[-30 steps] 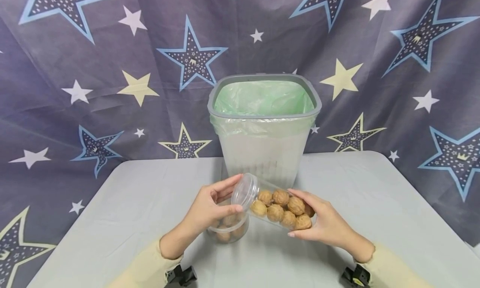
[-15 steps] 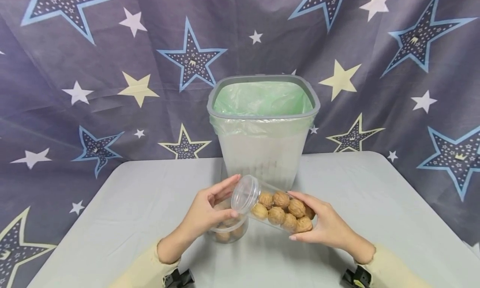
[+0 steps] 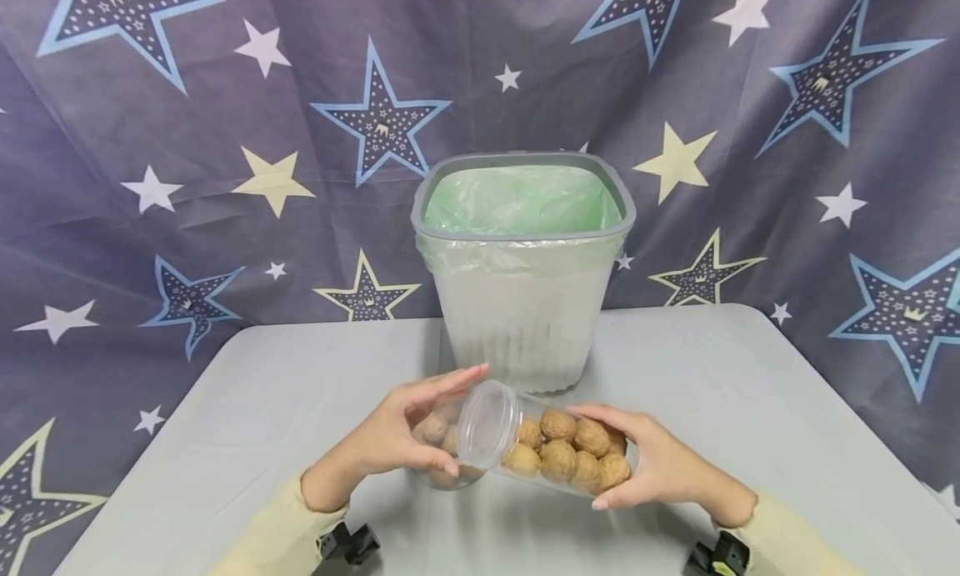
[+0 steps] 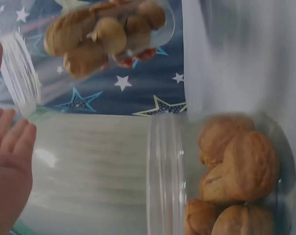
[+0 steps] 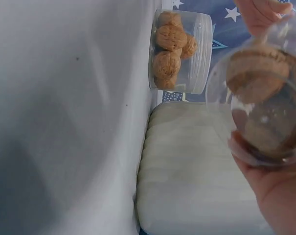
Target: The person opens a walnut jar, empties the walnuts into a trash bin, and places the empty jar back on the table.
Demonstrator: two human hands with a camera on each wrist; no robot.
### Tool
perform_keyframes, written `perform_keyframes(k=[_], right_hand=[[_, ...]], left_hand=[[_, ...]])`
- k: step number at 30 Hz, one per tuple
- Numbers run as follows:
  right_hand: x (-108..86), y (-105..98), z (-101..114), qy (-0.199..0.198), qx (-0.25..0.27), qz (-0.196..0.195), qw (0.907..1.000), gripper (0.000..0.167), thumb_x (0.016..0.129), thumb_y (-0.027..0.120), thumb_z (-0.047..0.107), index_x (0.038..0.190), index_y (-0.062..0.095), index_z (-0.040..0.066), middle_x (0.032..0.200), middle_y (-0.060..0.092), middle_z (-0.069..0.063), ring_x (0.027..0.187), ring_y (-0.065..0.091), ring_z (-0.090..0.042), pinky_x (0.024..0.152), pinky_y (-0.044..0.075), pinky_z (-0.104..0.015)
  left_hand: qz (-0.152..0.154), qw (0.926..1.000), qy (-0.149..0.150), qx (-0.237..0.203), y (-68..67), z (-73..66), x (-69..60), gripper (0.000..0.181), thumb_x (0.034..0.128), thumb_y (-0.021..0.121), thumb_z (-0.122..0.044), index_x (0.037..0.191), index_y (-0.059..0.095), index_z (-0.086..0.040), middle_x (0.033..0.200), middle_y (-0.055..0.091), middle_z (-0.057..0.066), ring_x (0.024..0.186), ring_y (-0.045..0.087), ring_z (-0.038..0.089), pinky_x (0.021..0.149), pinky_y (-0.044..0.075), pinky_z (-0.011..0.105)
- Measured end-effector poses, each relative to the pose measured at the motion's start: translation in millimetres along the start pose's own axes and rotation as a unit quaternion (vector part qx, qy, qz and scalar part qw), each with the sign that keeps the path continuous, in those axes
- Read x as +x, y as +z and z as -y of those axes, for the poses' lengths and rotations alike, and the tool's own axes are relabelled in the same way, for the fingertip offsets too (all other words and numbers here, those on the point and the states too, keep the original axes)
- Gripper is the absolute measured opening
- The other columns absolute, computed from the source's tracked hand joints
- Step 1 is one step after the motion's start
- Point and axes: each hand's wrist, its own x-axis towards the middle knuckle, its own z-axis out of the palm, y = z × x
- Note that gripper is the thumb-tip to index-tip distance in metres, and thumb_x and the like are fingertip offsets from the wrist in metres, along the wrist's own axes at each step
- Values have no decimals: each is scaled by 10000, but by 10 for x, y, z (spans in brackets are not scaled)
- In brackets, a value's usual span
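My right hand grips a clear cylindrical jar of walnuts round its base end. The jar is tilted, its ridged clear rim end toward my left hand. That hand's fingers are fairly straight, with the thumb spread away from them near the rim end. In the left wrist view its fingers appear just beside the rim end, and contact is unclear. A second clear jar of walnuts stands on the table, partly hidden behind my left hand and the held jar in the head view.
A whitish waste bin with a grey rim and a green liner bag stands behind the jars. The grey-white table reaches back to a star-patterned curtain.
The held jar has come down and nearer, and its rim end has lowered toward level. My left hand has shifted slightly left and down, its thumb lower beside the rim end.
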Motion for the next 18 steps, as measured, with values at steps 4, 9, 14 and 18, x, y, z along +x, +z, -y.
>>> perform_keyframes(k=[4,9,14,18], right_hand=[[-8,-7,-4,-173,274,355,9988,880,618,880,260,1368,458,80,1274,586,-48,1109,579,-148,980,434,-259],[0,-15,-12,-293,421,565,9971,869,631,875,265,1368,455,77,1292,575,-53,1131,567,-148,999,410,-239],[4,-14,-3,-217,454,637,9967,874,631,875,270,1373,453,83,1300,571,-48,1141,561,-150,1008,403,-244],[-8,-10,9,-191,417,726,9963,868,633,872,277,1371,456,88,1295,575,-42,1137,562,-147,1009,402,-247]], left_hand=[[463,9973,564,86,-38,1,15,948,601,828,31,1423,354,26,1485,361,88,1356,356,232,1089,317,372],[817,9896,1151,279,-66,13,52,908,647,826,-30,1423,356,16,1484,354,85,1359,351,230,1113,276,350],[861,9862,1299,550,-55,42,59,861,660,819,-52,1408,396,-4,1457,402,49,1333,392,227,1112,292,352],[983,9859,1302,385,-27,44,56,843,667,817,-36,1398,400,25,1448,411,83,1325,404,254,1096,318,361]])
